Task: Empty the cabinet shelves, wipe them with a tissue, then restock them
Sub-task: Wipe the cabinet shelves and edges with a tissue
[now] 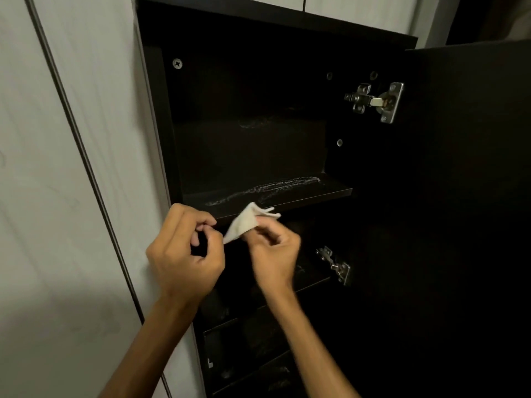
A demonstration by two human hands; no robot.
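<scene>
A home interior is suggested: a tall dark cabinet point(287, 139) with fitted shelves point(287, 196) and metal door hinges point(376, 101) is built beside a pale wardrobe-style panel point(57, 139). The particular room cannot be told.

Black cabinet point(161, 116); white tissue point(244, 222); silver hinge point(376, 101).

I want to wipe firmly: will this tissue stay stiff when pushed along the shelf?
Probably not. The tissue looks thin and creased, drooping from the right hand, so it likely crumples. On the streaked shelf it may tear.
</scene>
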